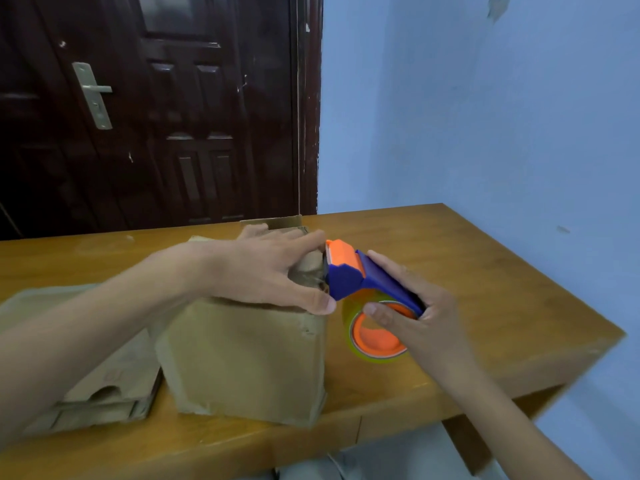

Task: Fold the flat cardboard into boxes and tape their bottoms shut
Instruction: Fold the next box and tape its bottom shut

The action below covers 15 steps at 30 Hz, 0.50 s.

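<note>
A brown cardboard box (242, 358) stands on the wooden table (467, 271), its closed flaps facing up. My left hand (266, 268) lies flat on those flaps and presses them down, thumb at the box's right top edge. My right hand (412, 313) grips a blue and orange tape dispenser (349, 271) by its handle. The dispenser's orange head touches the right end of the box top, beside my left fingertips. Its roll of clear tape (374, 336) hangs under the handle, just right of the box.
A stack of flat cardboard (104, 382) lies on the table to the left of the box, partly under my left forearm. A dark wooden door (156, 109) stands behind the table, and a blue wall (485, 116) runs along the right. The table's right edge is near my right wrist.
</note>
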Each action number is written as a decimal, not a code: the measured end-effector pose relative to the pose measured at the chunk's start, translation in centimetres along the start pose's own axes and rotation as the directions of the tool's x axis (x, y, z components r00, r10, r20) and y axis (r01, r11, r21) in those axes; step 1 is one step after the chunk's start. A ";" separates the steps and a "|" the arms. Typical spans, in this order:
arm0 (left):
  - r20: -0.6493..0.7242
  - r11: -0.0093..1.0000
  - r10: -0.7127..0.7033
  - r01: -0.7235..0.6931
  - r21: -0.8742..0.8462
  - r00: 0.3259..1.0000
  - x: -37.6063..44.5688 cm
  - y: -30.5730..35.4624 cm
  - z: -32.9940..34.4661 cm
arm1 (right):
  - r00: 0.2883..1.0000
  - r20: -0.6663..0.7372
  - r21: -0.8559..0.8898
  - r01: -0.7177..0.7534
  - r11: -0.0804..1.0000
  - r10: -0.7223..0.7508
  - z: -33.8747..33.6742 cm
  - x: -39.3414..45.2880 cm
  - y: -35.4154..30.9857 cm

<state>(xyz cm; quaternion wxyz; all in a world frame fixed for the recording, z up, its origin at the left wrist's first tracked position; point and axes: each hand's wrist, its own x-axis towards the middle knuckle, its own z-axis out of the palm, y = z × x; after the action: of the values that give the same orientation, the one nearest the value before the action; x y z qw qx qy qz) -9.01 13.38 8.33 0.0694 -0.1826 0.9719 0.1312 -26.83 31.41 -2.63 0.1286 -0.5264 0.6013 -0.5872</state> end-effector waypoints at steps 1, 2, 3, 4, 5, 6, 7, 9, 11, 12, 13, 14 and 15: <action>-0.033 1.000 0.018 -0.019 -0.023 0.999 0.0 0.0 0.3 | 1.000 0.006 -0.003 0.005 1.000 -0.005 0.0 0.0 0.1; -0.093 0.998 0.040 -0.044 -0.039 0.995 0.1 0.1 0.8 | 1.000 0.008 -0.005 0.010 1.000 -0.010 0.1 0.0 0.1; -0.160 0.996 0.066 -0.074 -0.045 0.985 0.2 0.2 1.3 | 1.000 0.003 -0.008 0.015 1.000 -0.015 0.1 0.0 0.2; -0.207 0.994 0.086 -0.097 -0.044 0.974 0.2 0.3 1.6 | 1.000 -0.002 -0.009 0.018 1.000 -0.018 0.2 0.0 0.3; -0.219 0.993 0.095 -0.109 -0.053 0.971 0.1 0.3 1.8 | 1.000 -0.005 -0.011 0.018 1.000 -0.018 0.2 0.0 0.4; -0.202 0.991 0.093 -0.110 -0.077 0.975 0.1 0.3 1.6 | 1.000 -0.001 -0.019 0.015 1.000 -0.015 0.2 -0.1 0.4; -0.174 0.988 0.082 -0.102 -0.112 0.981 0.0 0.2 1.5 | 1.000 0.009 -0.035 0.010 0.999 -0.009 0.2 -0.2 0.5; -0.137 0.982 0.074 -0.096 -0.163 0.988 0.0 0.2 1.3 | 0.999 0.039 -0.073 0.013 0.997 -0.010 0.3 -0.4 0.8; -0.135 0.981 0.080 -0.102 -0.165 0.988 0.1 0.2 1.3 | 0.998 0.055 -0.083 0.032 0.996 -0.028 0.3 -0.5 1.1; -0.138 0.981 0.074 -0.097 -0.170 0.988 0.0 0.0 1.3 | 0.998 0.056 -0.092 0.045 0.995 -0.040 0.1 -0.6 1.4; -0.139 0.975 0.061 -0.088 -0.204 0.988 -0.3 -0.5 1.1 | 0.998 0.046 -0.119 0.057 0.991 -0.052 -0.1 -0.9 1.8; -0.136 0.958 0.045 -0.081 -0.275 0.990 -0.6 -1.3 0.8 | 0.998 0.022 -0.166 0.058 0.984 -0.055 -0.6 -1.4 2.2; -0.127 0.931 0.027 -0.071 -0.359 0.992 -1.0 -2.1 0.6 | 0.999 -0.019 -0.200 0.041 0.979 -0.046 -1.0 -2.0 2.7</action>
<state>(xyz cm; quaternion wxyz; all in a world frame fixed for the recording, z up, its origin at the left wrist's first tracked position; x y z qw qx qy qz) -7.28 11.97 7.49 -0.0275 -0.1755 0.9376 0.2990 -28.07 32.91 -5.56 0.0552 -0.5427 0.6471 -0.5327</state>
